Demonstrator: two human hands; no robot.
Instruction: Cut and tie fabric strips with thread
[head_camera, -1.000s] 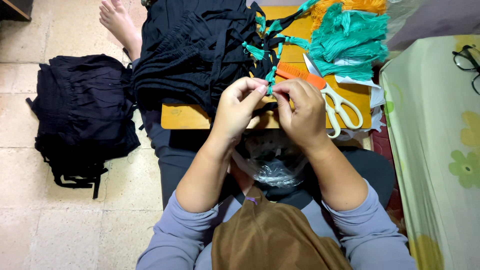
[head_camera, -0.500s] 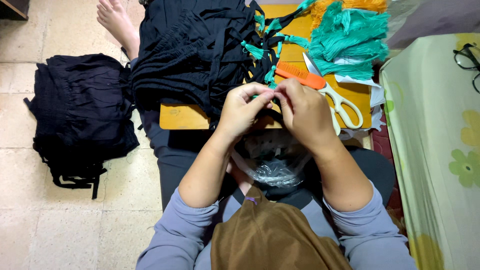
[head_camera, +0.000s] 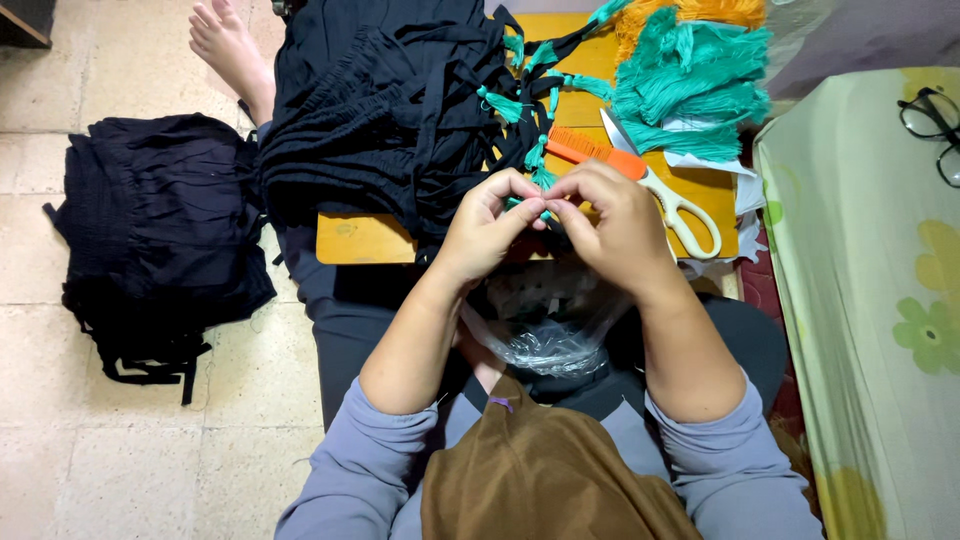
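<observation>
My left hand (head_camera: 487, 228) and my right hand (head_camera: 612, 222) meet fingertip to fingertip over the near edge of a small wooden board (head_camera: 362, 240). Between them they pinch a teal tassel (head_camera: 541, 180) on a black strap. The strap runs from a heap of black garments (head_camera: 385, 110) lying across the board's left half. More teal tassels (head_camera: 500, 104) hang from other straps just beyond my fingers. What my fingertips do to the tassel is hidden.
An orange comb (head_camera: 585, 152) and white-handled scissors (head_camera: 672, 208) lie right of my hands. Bundles of teal thread (head_camera: 690, 90) and orange thread (head_camera: 690, 12) sit behind. A second black pile (head_camera: 160, 230) rests on the tiled floor, eyeglasses (head_camera: 932, 118) on a flowered mattress, a clear bag (head_camera: 545, 335) in my lap.
Both hands have drawn slightly toward me with the tassel, staying closed together. The black heap and the tools have not moved.
</observation>
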